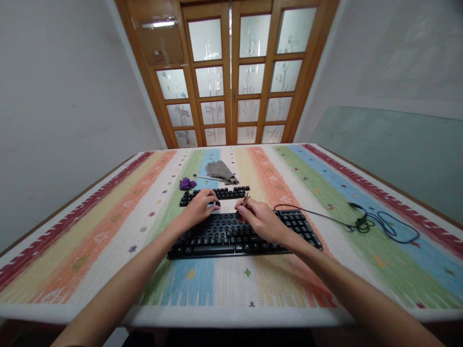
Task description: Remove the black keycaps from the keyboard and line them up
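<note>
Between and below the two hands, a black keyboard is laid on a striped tablecloth, its long axis set crosswise to the forearms. Its bare key switches are exposed to the right of the left hand and to the left of the right hand. By the right hand this patch is approached more closely, its fingertips being placed over the far edge. A small brownish tool is pinched between its thumb and closed fingers, pointed up and away; whether anything else is gripped beneath cannot be told. At the left hand, the fingers are curled and the thumb is set slightly apart from them; whether a keycap is held there cannot be made out. Just beyond both hands, loose keycaps are arranged in rows, roughly parallel to the keyboard. Farther past the left hand, a purple cloth and a grey cloth are left crumpled. Well right of the right hand, a black cable is looped.
</note>
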`<control>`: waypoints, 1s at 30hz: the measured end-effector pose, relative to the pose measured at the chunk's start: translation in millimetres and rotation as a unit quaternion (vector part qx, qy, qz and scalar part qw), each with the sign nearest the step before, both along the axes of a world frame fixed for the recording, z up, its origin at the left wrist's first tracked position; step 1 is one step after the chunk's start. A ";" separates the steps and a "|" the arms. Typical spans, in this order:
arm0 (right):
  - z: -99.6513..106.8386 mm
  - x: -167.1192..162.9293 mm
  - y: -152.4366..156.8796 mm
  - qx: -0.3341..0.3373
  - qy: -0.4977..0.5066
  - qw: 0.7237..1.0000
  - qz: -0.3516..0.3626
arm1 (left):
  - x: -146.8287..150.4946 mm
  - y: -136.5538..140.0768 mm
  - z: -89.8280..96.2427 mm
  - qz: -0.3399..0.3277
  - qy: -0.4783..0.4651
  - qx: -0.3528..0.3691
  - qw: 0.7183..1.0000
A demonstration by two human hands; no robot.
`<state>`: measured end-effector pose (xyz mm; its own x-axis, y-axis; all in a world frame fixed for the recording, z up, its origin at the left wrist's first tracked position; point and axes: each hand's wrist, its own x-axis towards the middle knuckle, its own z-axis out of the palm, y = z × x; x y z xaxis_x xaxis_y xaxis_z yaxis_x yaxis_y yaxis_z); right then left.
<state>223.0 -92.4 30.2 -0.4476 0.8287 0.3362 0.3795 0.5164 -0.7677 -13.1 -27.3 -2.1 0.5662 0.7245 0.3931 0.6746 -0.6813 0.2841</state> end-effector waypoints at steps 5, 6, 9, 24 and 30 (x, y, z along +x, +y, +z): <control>0.8 1.3 -1.4 -0.002 0.001 1.000 -0.001 | 2.3 18.2 -9.1 0.013 0.113 0.017 0.993; 0.7 2.0 -1.6 -0.003 0.002 1.000 0.001 | 2.7 19.2 -10.0 0.013 0.126 0.019 0.992; -0.5 4.2 -1.7 -0.004 0.004 1.000 0.003 | 3.0 20.4 -11.3 0.013 0.147 0.021 0.989; 0.4 4.3 -2.8 0.004 -0.001 1.000 0.005 | 2.9 24.2 -12.6 0.015 0.122 0.037 0.992; -1.2 4.8 -2.5 0.003 -0.005 1.000 0.006 | 2.4 28.7 -14.5 0.026 0.119 0.043 0.992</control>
